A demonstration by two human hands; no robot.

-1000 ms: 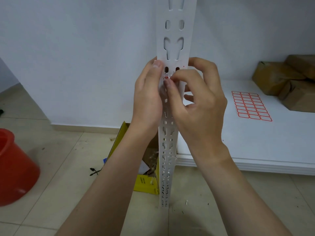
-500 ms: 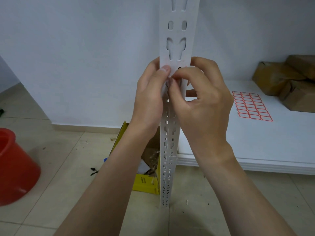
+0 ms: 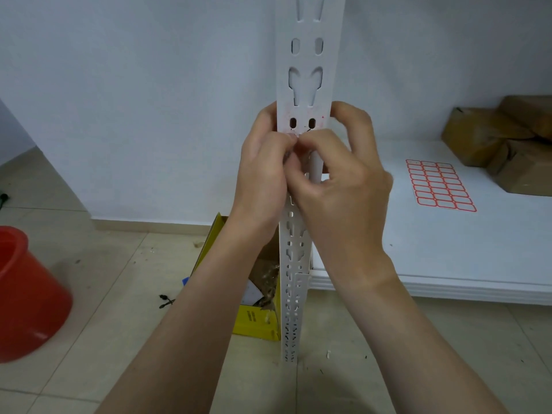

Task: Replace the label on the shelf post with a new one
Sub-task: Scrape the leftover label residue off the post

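Observation:
A white slotted shelf post (image 3: pixel 304 94) stands upright in front of me, its foot on the tiled floor. Faint red specks of label residue (image 3: pixel 320 122) show beside two oval holes. My left hand (image 3: pixel 263 174) wraps the post from the left, its fingertips pressed against the post's front. My right hand (image 3: pixel 343 180) holds the post from the right, thumb and forefinger pinched together at the same spot just below the holes. Whether a scrap of label sits between the fingertips is hidden. A sheet of red-bordered labels (image 3: pixel 439 185) lies on the white shelf board (image 3: pixel 448 258) to the right.
Brown cardboard parcels (image 3: pixel 504 144) sit at the back right of the shelf board. An open yellow box (image 3: pixel 257 318) with scraps stands on the floor behind the post. A red bucket (image 3: pixel 27 294) is at the left edge. A small black object (image 3: pixel 165 300) lies on the tiles.
Both hands slid down the post a little, uncovering the two oval holes and the red residue. The fingertips pinch lower than before.

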